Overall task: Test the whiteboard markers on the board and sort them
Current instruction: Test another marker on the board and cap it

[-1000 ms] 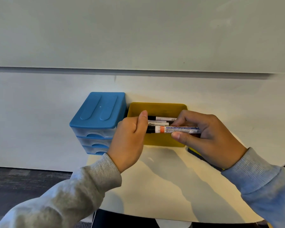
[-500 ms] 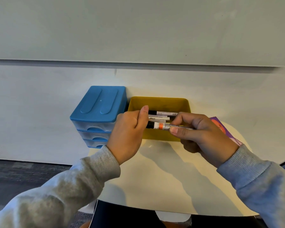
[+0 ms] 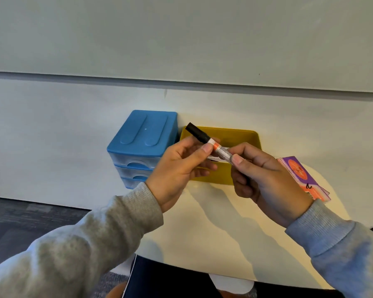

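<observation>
Both hands meet above the yellow tray [image 3: 249, 137], sharing one whiteboard marker [image 3: 211, 146]. That marker slants, its black cap [image 3: 197, 132] pointing up and away from the left hand [image 3: 178, 168], its clear barrel with an orange band running down into the right hand [image 3: 265, 179]. Thumb and fingers of the left hand pinch the marker just below the cap, at the orange band; the right hand's thumb and curled fingers grip the barrel's lower end, so the two hands sit just beside each other with a short stretch of barrel between them. The cap is on the marker. Behind the left fingers a bit of white, labelled marker shows inside the tray, mostly hidden. Just beyond the left hand's knuckles stands a blue-topped set of clear drawers [image 3: 143, 134], touching or nearly touching the tray's side. Past the right wrist, on the pale tabletop [image 3: 213, 233], lies a purple and orange card pack [image 3: 297, 171] with a black scribble on it. Farther off, beyond both hands, the whiteboard [image 3: 181, 35] fills the wall. Grey sleeves cover both forearms.
</observation>
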`<control>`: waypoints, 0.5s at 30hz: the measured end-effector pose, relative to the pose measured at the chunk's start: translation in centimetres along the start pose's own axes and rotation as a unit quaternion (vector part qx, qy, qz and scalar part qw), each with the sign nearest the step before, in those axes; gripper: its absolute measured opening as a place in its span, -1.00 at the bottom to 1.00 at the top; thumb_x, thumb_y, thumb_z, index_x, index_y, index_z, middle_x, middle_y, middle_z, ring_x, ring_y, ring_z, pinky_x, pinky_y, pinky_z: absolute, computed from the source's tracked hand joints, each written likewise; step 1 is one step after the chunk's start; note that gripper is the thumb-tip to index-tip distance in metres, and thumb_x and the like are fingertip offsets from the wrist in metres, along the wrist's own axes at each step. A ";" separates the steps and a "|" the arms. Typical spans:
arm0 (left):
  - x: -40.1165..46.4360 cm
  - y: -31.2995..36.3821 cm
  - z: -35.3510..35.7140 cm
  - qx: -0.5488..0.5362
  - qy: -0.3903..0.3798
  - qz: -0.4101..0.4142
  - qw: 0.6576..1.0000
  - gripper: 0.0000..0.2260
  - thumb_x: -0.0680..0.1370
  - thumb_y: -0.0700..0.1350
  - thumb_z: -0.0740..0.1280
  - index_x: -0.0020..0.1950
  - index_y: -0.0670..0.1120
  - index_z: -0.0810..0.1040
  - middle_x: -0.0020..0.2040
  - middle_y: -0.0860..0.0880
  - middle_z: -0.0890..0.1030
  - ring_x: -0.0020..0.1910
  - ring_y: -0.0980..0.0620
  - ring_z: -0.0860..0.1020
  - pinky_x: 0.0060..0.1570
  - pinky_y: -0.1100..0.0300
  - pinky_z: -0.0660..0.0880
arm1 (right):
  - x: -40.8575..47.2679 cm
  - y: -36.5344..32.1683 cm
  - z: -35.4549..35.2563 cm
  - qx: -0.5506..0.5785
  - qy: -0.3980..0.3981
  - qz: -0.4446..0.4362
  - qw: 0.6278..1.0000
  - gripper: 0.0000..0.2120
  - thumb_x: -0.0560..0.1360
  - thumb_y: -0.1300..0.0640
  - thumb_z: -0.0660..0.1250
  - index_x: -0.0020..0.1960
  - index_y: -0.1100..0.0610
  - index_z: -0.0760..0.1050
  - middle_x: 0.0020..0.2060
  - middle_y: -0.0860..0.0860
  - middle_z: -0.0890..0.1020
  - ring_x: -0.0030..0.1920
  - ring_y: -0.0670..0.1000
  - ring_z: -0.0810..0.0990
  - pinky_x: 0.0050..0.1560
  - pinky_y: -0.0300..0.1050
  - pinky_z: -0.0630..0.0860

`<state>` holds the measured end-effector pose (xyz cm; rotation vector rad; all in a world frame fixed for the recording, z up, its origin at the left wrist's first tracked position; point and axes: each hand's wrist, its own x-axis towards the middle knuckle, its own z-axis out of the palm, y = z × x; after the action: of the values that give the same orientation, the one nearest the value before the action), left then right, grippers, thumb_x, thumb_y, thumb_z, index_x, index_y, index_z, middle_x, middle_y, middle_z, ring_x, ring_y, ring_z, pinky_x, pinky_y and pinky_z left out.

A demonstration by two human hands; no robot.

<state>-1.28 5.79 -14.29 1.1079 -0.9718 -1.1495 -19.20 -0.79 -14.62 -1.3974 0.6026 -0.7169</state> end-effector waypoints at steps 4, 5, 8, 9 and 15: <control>-0.2 -0.3 -0.1 0.041 0.025 0.024 0.999 -0.78 0.57 -0.02 0.31 0.18 -0.02 0.61 0.07 0.00 0.69 0.02 0.07 0.65 0.03 0.15 0.57 | 0.2 0.7 0.2 -0.052 -0.013 -0.011 0.999 -0.76 0.59 0.07 0.22 0.15 0.18 0.52 -0.37 0.07 0.36 -0.38 0.01 0.32 -0.38 -0.14 0.31; -0.3 -0.4 -0.2 0.068 0.037 0.041 0.996 -0.82 0.61 -0.05 0.28 0.17 0.00 0.60 0.07 0.01 0.69 0.05 0.10 0.65 0.05 0.18 0.57 | 0.4 1.0 0.2 -0.077 -0.021 -0.020 0.997 -0.78 0.61 0.08 0.21 0.15 0.16 0.53 -0.36 0.06 0.42 -0.37 0.03 0.39 -0.37 -0.14 0.37; -0.5 -0.6 -0.5 0.127 0.073 0.106 0.984 -0.85 0.66 -0.14 0.24 0.16 -0.03 0.56 0.06 -0.06 0.69 0.08 0.07 0.65 0.13 0.16 0.59 | 1.0 2.7 0.6 -0.166 -0.027 -0.041 0.985 -0.84 0.66 0.14 0.18 0.11 0.10 0.54 -0.26 0.06 0.58 -0.26 0.08 0.57 -0.26 -0.09 0.53; -0.5 -0.6 -0.6 0.134 0.079 0.122 0.980 -0.85 0.67 -0.15 0.23 0.18 -0.06 0.55 0.05 -0.09 0.69 0.08 0.03 0.65 0.16 0.09 0.59 | 1.3 3.5 0.8 -0.210 -0.023 -0.043 0.977 -0.85 0.67 0.14 0.19 0.09 0.05 0.55 -0.21 0.02 0.62 -0.19 0.04 0.61 -0.20 -0.08 0.56; -1.4 -0.7 -2.7 0.232 0.095 0.158 0.955 -0.95 0.64 -0.13 0.29 0.05 -0.02 0.53 -0.14 -0.06 0.67 -0.13 0.06 0.66 -0.04 0.16 0.63 | 3.7 10.0 3.4 -0.464 -0.065 -0.089 0.879 -0.84 0.59 0.09 0.34 0.17 0.00 0.57 0.08 -0.07 0.53 0.07 -0.03 0.50 0.09 -0.11 0.47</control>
<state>1.01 7.52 -15.57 1.3446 -1.2493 -0.5542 -13.29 -1.04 -24.08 -2.3988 0.7588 -0.4647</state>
